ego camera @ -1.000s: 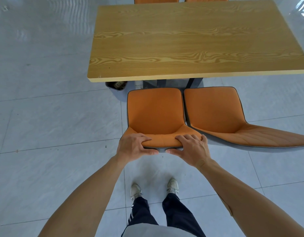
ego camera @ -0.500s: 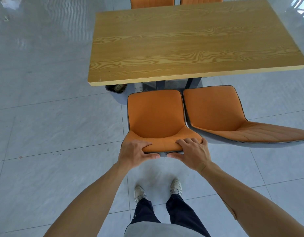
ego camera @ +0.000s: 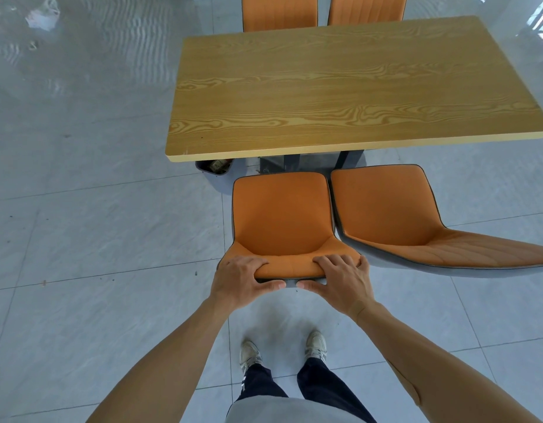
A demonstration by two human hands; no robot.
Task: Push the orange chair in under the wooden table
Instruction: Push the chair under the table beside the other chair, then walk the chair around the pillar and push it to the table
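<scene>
Here, both hands clamp the top edge of the orange chair's [ego camera: 281, 221] backrest at centre frame, left hand [ego camera: 241, 280] and right hand [ego camera: 340, 283] side by side, equally near. The wooden table [ego camera: 340, 87], a bare surface, lies straight ahead toward the upper frame. A small bin [ego camera: 213, 168] holding scraps sits below its near-left corner.

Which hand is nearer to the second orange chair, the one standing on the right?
Right. The right hand grips the held chair's backrest at the end beside the second chair; the left hand grips the far end.
</scene>
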